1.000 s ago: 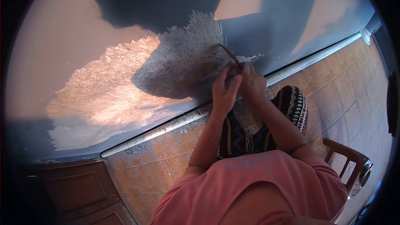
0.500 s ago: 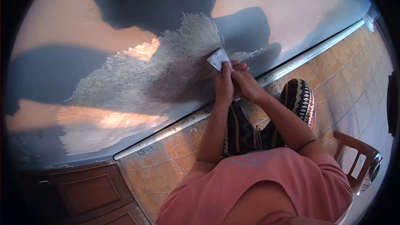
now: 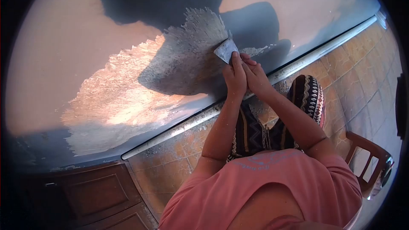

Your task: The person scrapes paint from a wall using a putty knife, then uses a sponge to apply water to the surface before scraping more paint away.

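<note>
A flat metal scraper (image 3: 225, 51) lies with its wide blade against the wall, at the right part of a stripped rough patch (image 3: 123, 89). My left hand (image 3: 234, 75) is closed round its handle, the thumb pressed on the blade's lower corner. Clasped beside it, my right hand (image 3: 257, 78) also grips the handle, its fingers showing past the left thumb. The handle itself is hidden by the hands. Around the patch the painted wall (image 3: 47, 59) has ragged paint edges, with dark shadows across it.
A pale baseboard (image 3: 170, 136) runs along the wall's foot. Flakes and dust lie on the orange tiled floor (image 3: 174, 155). At lower left is a brown panelled wooden door or cabinet (image 3: 96, 191). A wooden chair (image 3: 370, 149) stands at the right, near my bent knees.
Both hands and the scraper have shifted slightly, the blade a little up and right in view. The shadow of an arm has left the patch's left part, which is now sunlit.
</note>
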`<state>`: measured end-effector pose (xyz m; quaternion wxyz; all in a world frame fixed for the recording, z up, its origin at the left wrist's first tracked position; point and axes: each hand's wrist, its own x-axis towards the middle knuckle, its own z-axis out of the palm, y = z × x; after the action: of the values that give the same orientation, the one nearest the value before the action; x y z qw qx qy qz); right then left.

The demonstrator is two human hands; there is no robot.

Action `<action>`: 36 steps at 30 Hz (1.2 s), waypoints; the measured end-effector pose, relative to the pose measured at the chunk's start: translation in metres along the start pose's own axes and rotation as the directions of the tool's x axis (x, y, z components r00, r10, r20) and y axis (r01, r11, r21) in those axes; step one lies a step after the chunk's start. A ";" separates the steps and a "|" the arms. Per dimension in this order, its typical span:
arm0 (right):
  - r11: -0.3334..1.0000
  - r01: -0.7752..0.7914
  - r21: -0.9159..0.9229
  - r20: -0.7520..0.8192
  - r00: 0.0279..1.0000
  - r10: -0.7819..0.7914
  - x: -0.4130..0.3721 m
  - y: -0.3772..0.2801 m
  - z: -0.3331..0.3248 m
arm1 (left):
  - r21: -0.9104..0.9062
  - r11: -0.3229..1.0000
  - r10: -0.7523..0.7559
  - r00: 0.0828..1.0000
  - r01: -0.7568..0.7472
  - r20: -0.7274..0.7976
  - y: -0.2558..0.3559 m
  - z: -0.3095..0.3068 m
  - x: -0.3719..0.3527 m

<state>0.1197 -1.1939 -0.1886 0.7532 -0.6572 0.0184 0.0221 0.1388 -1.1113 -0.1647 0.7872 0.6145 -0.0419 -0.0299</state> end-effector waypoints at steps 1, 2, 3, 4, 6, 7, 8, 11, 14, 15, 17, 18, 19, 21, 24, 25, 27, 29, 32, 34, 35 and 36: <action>0.998 0.066 0.001 -0.059 0.996 -0.066 -0.001 0.008 0.003 | -0.025 1.000 0.013 1.000 -0.013 0.015 0.003 0.003 0.002; 0.990 0.141 -0.003 -0.116 0.983 -0.141 0.001 0.020 0.009 | -0.022 1.000 0.003 1.000 -0.003 0.010 -0.001 0.001 0.002; 0.976 0.217 -0.012 -0.169 0.962 -0.216 0.003 0.020 0.013 | -0.019 1.000 -0.005 1.000 0.005 0.004 -0.005 -0.003 -0.001; 0.981 0.192 -0.026 -0.145 0.970 -0.193 0.006 0.019 0.010 | -0.015 1.000 -0.014 1.000 0.014 -0.001 -0.008 -0.005 0.000; 0.991 0.125 -0.042 -0.101 0.986 -0.129 0.004 0.017 0.010 | 0.051 0.996 0.072 0.997 -0.071 -0.012 -0.009 -0.006 0.009; 0.998 0.060 -0.010 -0.059 0.996 -0.060 0.005 0.010 0.007 | 0.084 0.991 0.106 0.994 -0.104 -0.020 -0.005 -0.003 0.009; 1.000 -0.011 0.017 -0.015 1.000 0.012 0.009 0.001 0.000 | 0.093 0.991 0.100 0.995 -0.098 -0.024 -0.001 0.001 0.006; 0.994 0.090 -0.056 -0.075 0.993 -0.094 0.003 0.010 -0.001 | 0.068 0.994 0.090 0.996 -0.088 -0.029 0.006 0.011 0.008; 0.981 0.171 -0.096 -0.105 0.978 -0.181 0.006 0.012 0.004 | 0.000 0.999 0.052 0.998 -0.052 -0.026 -0.012 -0.002 0.008; 0.983 0.163 -0.088 -0.098 0.980 -0.171 0.005 0.012 0.006 | -0.008 0.998 0.057 0.998 -0.057 -0.013 0.005 0.005 0.007; 0.996 0.072 -0.046 -0.067 0.995 -0.075 0.000 -0.003 0.002 | -0.029 0.999 0.046 0.999 -0.046 -0.012 0.009 0.006 -0.001; 0.998 0.045 -0.033 -0.054 0.997 -0.046 0.003 -0.011 -0.002 | -0.044 0.998 0.055 0.998 -0.055 -0.008 0.007 0.009 0.003; 0.993 0.084 -0.088 -0.077 0.993 -0.091 0.001 -0.007 -0.001 | -0.059 0.996 0.064 0.998 -0.064 -0.007 0.005 0.010 0.005; 0.965 0.171 -0.198 -0.120 0.973 -0.197 0.000 -0.001 0.005 | -0.055 0.998 0.029 0.999 -0.031 -0.025 0.004 0.009 0.005; 0.984 0.163 -0.069 -0.096 0.981 -0.170 0.005 -0.018 0.002 | -0.033 0.998 0.055 0.998 -0.055 -0.013 0.012 0.011 0.011; 0.985 0.154 -0.074 -0.098 0.982 -0.160 -0.002 -0.018 0.003 | -0.026 0.997 0.071 0.997 -0.071 -0.002 0.014 0.012 0.010; 0.981 0.170 -0.098 -0.105 0.978 -0.180 -0.002 -0.024 0.000 | -0.039 0.997 0.066 0.998 -0.066 0.003 0.006 0.009 0.005; 0.959 0.227 -0.172 -0.124 0.960 -0.249 -0.002 -0.004 0.004 | -0.035 0.996 0.078 0.997 -0.078 0.007 -0.005 0.003 0.008; 0.974 0.202 -0.106 -0.127 0.968 -0.215 0.009 -0.012 0.005 | 0.010 0.996 0.091 0.996 -0.091 0.013 -0.006 -0.003 0.012; 0.988 0.130 -0.086 -0.102 0.985 -0.138 -0.003 -0.020 0.004 | 0.034 0.994 0.099 0.995 -0.100 0.027 0.020 0.010 0.012; 0.986 0.114 -0.119 -0.092 0.988 -0.125 -0.007 -0.025 0.001 | 0.019 0.997 0.080 0.997 -0.081 0.019 0.014 0.008 0.008; 0.981 0.113 -0.157 -0.085 0.988 -0.127 -0.004 -0.031 -0.003 | 0.001 0.997 0.075 0.997 -0.075 0.020 0.004 0.007 0.007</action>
<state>0.1176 -1.2009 -0.1580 0.6993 -0.7127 0.0128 -0.0532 0.1455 -1.1174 -0.1591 0.7869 0.6128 -0.0728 -0.0065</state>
